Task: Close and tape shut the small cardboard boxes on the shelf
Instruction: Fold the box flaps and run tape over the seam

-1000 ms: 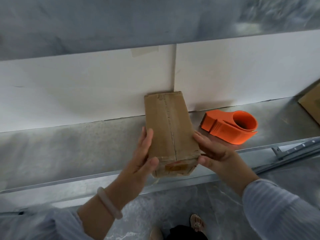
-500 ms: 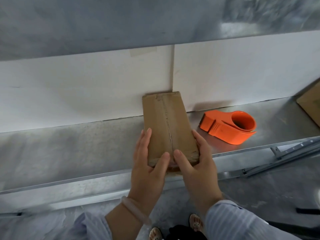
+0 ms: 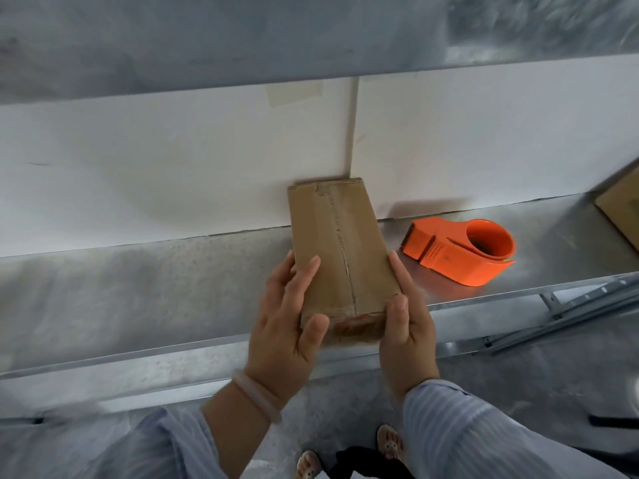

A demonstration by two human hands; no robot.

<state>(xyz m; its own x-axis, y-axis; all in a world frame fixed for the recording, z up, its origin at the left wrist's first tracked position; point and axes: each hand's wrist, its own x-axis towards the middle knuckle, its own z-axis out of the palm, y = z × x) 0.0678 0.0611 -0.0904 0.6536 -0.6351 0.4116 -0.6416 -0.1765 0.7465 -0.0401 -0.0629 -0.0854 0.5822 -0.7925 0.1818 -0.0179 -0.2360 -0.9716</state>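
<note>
A small brown cardboard box [image 3: 340, 243] lies flat on the metal shelf [image 3: 145, 288], its far end against the white back panel. Its flaps are closed, with a seam running down the middle of the top. My left hand [image 3: 288, 323] grips the box's near left corner, fingers along the side and thumb on the near end. My right hand [image 3: 406, 319] holds the near right corner, thumb on the near end. An orange tape dispenser [image 3: 460, 252] sits on the shelf just right of the box, touched by neither hand.
A larger cardboard piece [image 3: 622, 212] lies at the shelf's far right. A white back panel [image 3: 173, 160] closes off the rear. Metal rails [image 3: 570, 305] run below the shelf's front edge at right. My feet [image 3: 389, 444] show on the floor below.
Both thumbs have slid apart from the middle of the near end toward its corners. The box has stayed in place on the shelf, as has the dispenser.
</note>
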